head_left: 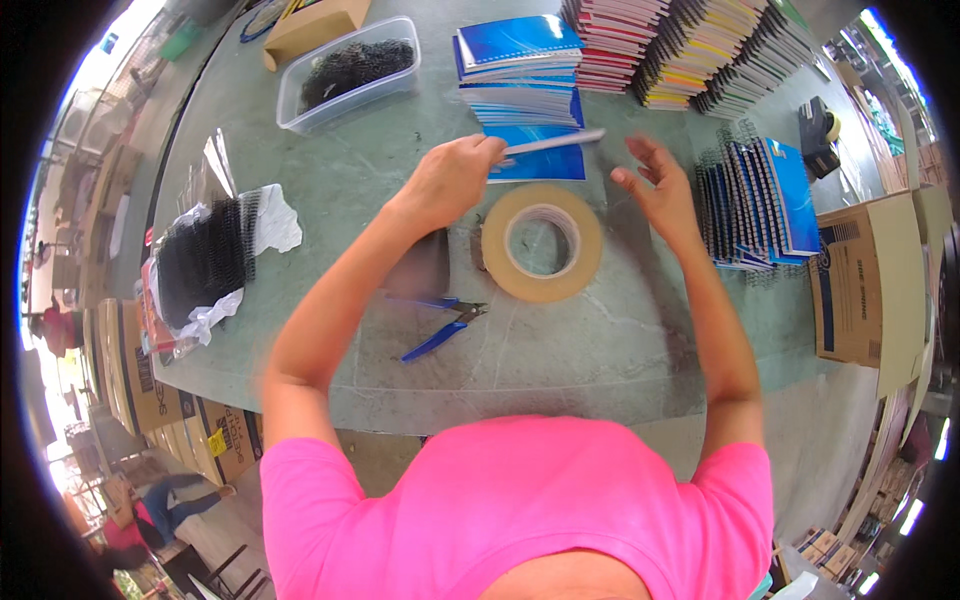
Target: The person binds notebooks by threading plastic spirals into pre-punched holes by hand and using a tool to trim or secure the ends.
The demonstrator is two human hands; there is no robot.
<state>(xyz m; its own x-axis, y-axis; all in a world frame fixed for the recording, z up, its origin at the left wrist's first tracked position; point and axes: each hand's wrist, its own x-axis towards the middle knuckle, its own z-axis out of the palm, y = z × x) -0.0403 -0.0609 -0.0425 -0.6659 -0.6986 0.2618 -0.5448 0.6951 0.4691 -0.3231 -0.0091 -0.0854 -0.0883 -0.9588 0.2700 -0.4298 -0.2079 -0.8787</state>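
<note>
My left hand (450,180) is closed on one end of a thin stack of paper sheets (560,142), which shows almost edge-on. Beneath it lie blue-covered booklets (555,165), at the front of a taller pile of unbound booklets (520,75). To the right, my right hand (658,188) is apart from the sheets, its fingers spread and nothing in them. A large roll of clear tape (500,262) lies flat between my forearms. Blue-handled cutters (435,340) rest near my left forearm, jaws pointing right.
Wire-bound blue notebooks (790,200) stand at right, beside a cardboard box (850,290) and a tape dispenser (820,135). Red, yellow and dark notebook stacks (690,50) line the back. Black binding wires fill a clear tub (400,90); more wires (205,260) lie at left.
</note>
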